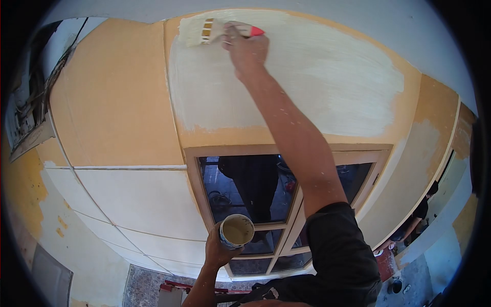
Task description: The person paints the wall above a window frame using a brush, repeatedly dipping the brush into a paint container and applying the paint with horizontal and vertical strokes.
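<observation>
My right hand (249,51) is closed round the handle of a wide paintbrush (217,31) with a red handle end. Its bristles point left and touch the upper wall, near the left edge of a pale patch of paint (307,71) over orange. Lower down, my left hand (219,249) grips a paint can (237,230) from its left side. The can is tilted toward me, so its round mouth and the cream paint inside show. Behind the can are the glass panes of a wooden-framed window (245,189).
Bare orange wall (115,97) lies left of the patch, white panels (123,197) below it. A thin cable (87,187) runs down the wall. Wires (38,97) hang at upper left. Another person (417,217) is at the far right, near a dark bucket (395,286) on the floor.
</observation>
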Motion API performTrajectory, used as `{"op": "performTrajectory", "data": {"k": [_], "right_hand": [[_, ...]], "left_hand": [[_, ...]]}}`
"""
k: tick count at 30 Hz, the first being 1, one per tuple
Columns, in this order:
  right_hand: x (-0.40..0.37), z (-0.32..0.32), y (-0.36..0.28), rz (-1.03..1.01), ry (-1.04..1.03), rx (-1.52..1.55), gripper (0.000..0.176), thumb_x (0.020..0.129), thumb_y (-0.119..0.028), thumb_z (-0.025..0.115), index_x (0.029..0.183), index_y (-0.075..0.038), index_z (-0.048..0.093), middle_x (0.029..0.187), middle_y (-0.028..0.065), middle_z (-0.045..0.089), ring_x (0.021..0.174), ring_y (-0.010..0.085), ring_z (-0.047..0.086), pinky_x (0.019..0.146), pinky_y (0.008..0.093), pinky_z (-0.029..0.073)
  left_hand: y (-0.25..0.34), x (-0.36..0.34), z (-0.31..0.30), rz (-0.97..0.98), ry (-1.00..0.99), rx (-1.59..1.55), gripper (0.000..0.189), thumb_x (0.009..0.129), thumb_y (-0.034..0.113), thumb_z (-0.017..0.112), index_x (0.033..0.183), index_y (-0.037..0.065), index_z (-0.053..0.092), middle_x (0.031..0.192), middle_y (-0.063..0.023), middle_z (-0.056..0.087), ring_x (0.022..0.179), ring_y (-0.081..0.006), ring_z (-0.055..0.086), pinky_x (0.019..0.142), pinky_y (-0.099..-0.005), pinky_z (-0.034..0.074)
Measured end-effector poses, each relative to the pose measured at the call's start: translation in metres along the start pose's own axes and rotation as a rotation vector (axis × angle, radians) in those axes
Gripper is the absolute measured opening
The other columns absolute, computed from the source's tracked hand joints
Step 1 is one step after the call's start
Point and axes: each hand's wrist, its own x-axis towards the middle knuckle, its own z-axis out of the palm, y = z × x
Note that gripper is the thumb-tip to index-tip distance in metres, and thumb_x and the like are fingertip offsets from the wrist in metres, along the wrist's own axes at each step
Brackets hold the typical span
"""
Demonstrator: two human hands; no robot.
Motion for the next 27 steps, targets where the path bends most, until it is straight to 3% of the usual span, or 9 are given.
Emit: {"op": "performTrajectory", "data": {"k": [2, 4, 7, 9, 11, 20, 27], "right_hand": [[0.013, 0.013, 0.019, -0.010, -0.016, 0.000, 0.006, 0.093, -0.002, 0.070, 0.098, -0.001, 0.074, 0.088, 0.0093, 0.073, 0.071, 0.0152, 0.068, 0.062, 0.0278, 0.057], [0.042, 0.010, 0.056, -0.107, 0.130, -0.193, 0.005, 0.093, -0.002, 0.070, 0.095, 0.000, 0.074, 0.088, 0.0101, 0.073, 0.070, 0.0151, 0.068, 0.061, 0.0282, 0.058], [0.068, -0.024, 0.058, -0.236, 0.260, -0.326, 0.005, 0.092, -0.002, 0.071, 0.093, 0.001, 0.074, 0.088, 0.0108, 0.073, 0.069, 0.0156, 0.069, 0.060, 0.0283, 0.058], [0.066, -0.057, 0.025, -0.230, 0.215, -0.327, 0.007, 0.092, -0.003, 0.072, 0.095, 0.003, 0.074, 0.088, 0.0111, 0.074, 0.068, 0.0167, 0.069, 0.058, 0.0289, 0.058], [0.053, -0.079, -0.019, -0.121, 0.206, -0.067, 0.009, 0.091, -0.003, 0.072, 0.098, 0.003, 0.074, 0.089, 0.0110, 0.074, 0.068, 0.0178, 0.069, 0.058, 0.0293, 0.058], [0.069, -0.182, -0.092, -0.148, 0.382, -0.259, 0.017, 0.092, -0.003, 0.072, 0.107, 0.004, 0.071, 0.099, 0.0127, 0.074, 0.080, 0.0212, 0.074, 0.067, 0.0320, 0.062], [0.079, -0.237, -0.120, -0.155, 0.493, -0.196, 0.020, 0.092, -0.003, 0.073, 0.109, 0.006, 0.069, 0.098, 0.0136, 0.074, 0.079, 0.0215, 0.074, 0.067, 0.0306, 0.062]], "left_hand": [[-0.002, 0.000, 0.000, 0.018, 0.006, 0.001, 0.100, 0.054, 0.015, 0.099, 0.139, 0.008, 0.047, 0.130, -0.0137, 0.063, 0.123, -0.0322, 0.062, 0.106, -0.0440, 0.051], [-0.005, -0.001, 0.000, 0.026, 0.005, -0.012, 0.101, 0.054, 0.015, 0.099, 0.140, 0.008, 0.047, 0.130, -0.0138, 0.063, 0.124, -0.0321, 0.062, 0.106, -0.0435, 0.051], [-0.003, -0.002, -0.001, 0.021, 0.001, -0.031, 0.100, 0.054, 0.015, 0.099, 0.140, 0.008, 0.047, 0.130, -0.0136, 0.063, 0.124, -0.0318, 0.062, 0.106, -0.0433, 0.051], [-0.001, -0.002, -0.001, 0.013, -0.002, -0.032, 0.100, 0.054, 0.015, 0.099, 0.140, 0.008, 0.047, 0.130, -0.0135, 0.063, 0.124, -0.0316, 0.062, 0.106, -0.0433, 0.050], [0.000, -0.002, -0.001, 0.005, -0.011, -0.032, 0.100, 0.054, 0.015, 0.099, 0.140, 0.008, 0.047, 0.131, -0.0135, 0.063, 0.124, -0.0315, 0.061, 0.106, -0.0434, 0.050], [0.000, -0.002, 0.000, -0.054, -0.017, -0.056, 0.100, 0.055, 0.013, 0.098, 0.140, 0.007, 0.046, 0.132, -0.0141, 0.063, 0.125, -0.0320, 0.061, 0.106, -0.0437, 0.050], [0.005, -0.003, -0.001, -0.074, 0.018, -0.066, 0.098, 0.054, 0.015, 0.098, 0.138, 0.006, 0.049, 0.130, -0.0152, 0.065, 0.122, -0.0341, 0.063, 0.104, -0.0447, 0.051]]}}
